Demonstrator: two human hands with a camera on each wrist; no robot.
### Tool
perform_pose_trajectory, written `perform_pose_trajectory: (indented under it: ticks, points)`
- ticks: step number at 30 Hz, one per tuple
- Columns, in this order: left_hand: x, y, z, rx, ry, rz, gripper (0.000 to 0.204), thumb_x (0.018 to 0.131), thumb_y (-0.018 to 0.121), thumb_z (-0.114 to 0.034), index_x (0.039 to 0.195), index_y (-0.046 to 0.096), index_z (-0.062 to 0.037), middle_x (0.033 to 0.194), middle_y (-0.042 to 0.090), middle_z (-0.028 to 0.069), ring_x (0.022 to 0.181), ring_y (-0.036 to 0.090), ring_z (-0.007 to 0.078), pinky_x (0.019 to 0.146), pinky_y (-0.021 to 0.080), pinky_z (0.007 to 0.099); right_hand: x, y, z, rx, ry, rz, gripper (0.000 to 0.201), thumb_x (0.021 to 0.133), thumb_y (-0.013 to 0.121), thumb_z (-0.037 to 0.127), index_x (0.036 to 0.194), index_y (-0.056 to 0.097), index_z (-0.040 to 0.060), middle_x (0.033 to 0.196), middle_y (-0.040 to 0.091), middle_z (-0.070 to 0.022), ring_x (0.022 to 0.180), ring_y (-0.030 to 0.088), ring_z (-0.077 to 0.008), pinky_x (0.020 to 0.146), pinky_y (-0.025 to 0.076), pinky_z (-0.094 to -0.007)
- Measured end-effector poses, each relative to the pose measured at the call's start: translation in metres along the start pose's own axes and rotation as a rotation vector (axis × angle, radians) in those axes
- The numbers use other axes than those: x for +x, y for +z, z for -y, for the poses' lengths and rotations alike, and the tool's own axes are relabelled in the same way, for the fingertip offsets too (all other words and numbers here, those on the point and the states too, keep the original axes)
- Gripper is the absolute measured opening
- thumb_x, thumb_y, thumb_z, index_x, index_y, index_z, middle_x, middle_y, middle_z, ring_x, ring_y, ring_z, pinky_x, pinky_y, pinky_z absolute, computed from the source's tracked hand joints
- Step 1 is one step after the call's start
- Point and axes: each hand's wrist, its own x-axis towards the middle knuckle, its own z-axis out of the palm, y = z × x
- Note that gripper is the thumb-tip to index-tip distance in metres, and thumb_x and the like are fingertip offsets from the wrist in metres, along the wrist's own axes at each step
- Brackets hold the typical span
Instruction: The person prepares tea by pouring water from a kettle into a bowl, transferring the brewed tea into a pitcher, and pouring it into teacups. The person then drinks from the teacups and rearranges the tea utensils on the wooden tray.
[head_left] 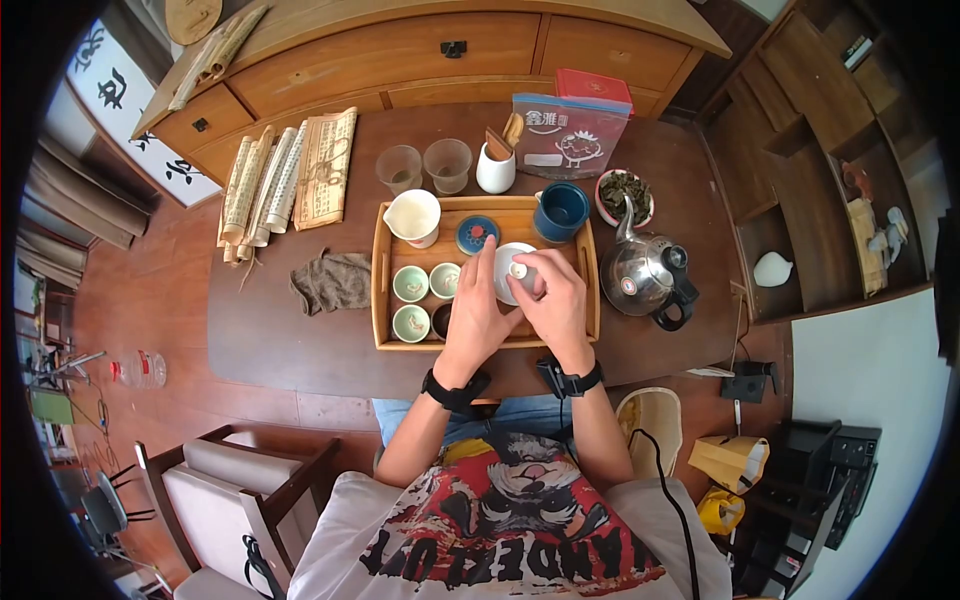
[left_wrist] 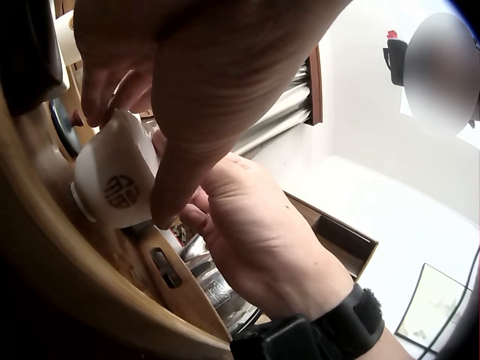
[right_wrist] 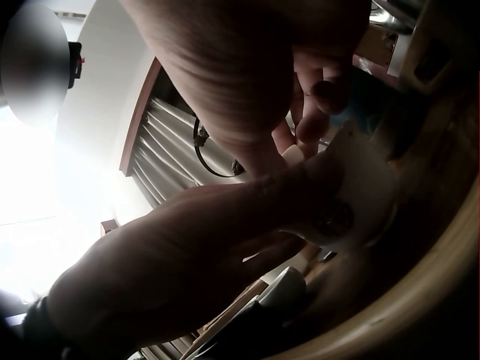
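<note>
A white lidded bowl is held above the front right of the wooden tray. In the left wrist view the bowl is tilted and bears a dark round mark. My left hand grips its left side, fingers extended along the rim and thumb on the near side. From the right, my right hand pinches the small white lid with curled fingers. The lid's contact with the bowl is partly hidden. In the right wrist view the bowl is in shadow.
Green cups, a white pitcher, a blue lid and a blue cup stand on the tray. A steel kettle is to its right, a brown cloth to its left. Behind are glass cups and a bag.
</note>
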Motion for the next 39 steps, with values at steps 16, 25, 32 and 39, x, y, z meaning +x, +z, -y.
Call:
perform_pose_trajectory:
  ticks: [16, 25, 32, 39]
  points:
    - [0.006, 0.008, 0.001, -0.043, 0.007, 0.029, 0.11, 0.076, 0.091, -0.003, 0.168, 0.033, 0.0088, 0.156, 0.052, 0.0341, 0.143, 0.054, 0.0521, 0.12, 0.048, 0.0538, -0.002, 0.0, 0.001, -0.038, -0.015, -0.017, 0.035, 0.084, 0.09, 0.001, 0.117, 0.08, 0.0048, 0.107, 0.074, -0.0066, 0.066, 0.059, -0.016, 0.062, 0.052, -0.0317]
    - [0.005, 0.008, 0.002, -0.036, -0.005, 0.021, 0.108, 0.076, 0.09, -0.004, 0.168, 0.033, 0.0097, 0.155, 0.053, 0.0348, 0.141, 0.057, 0.0522, 0.118, 0.051, 0.0534, -0.007, 0.002, -0.002, -0.054, 0.0, -0.027, 0.033, 0.089, 0.089, 0.009, 0.12, 0.079, 0.0066, 0.113, 0.075, -0.0086, 0.068, 0.07, -0.0237, 0.064, 0.059, -0.036]
    - [0.006, 0.006, 0.0, -0.056, 0.003, 0.021, 0.108, 0.076, 0.09, -0.004, 0.167, 0.034, 0.0091, 0.155, 0.054, 0.0349, 0.14, 0.058, 0.0524, 0.116, 0.052, 0.0534, -0.008, 0.002, -0.002, -0.055, -0.014, -0.039, 0.032, 0.089, 0.089, 0.008, 0.12, 0.079, 0.0066, 0.113, 0.076, -0.0089, 0.069, 0.071, -0.0246, 0.065, 0.06, -0.0361]
    - [0.007, 0.008, 0.003, -0.044, 0.059, -0.021, 0.104, 0.077, 0.089, -0.002, 0.167, 0.037, 0.0061, 0.151, 0.057, 0.0317, 0.133, 0.064, 0.05, 0.108, 0.057, 0.0511, -0.01, 0.006, 0.002, -0.038, -0.027, -0.111, 0.032, 0.086, 0.092, 0.003, 0.117, 0.082, 0.0028, 0.104, 0.075, -0.0074, 0.062, 0.058, -0.0153, 0.059, 0.051, -0.0318]
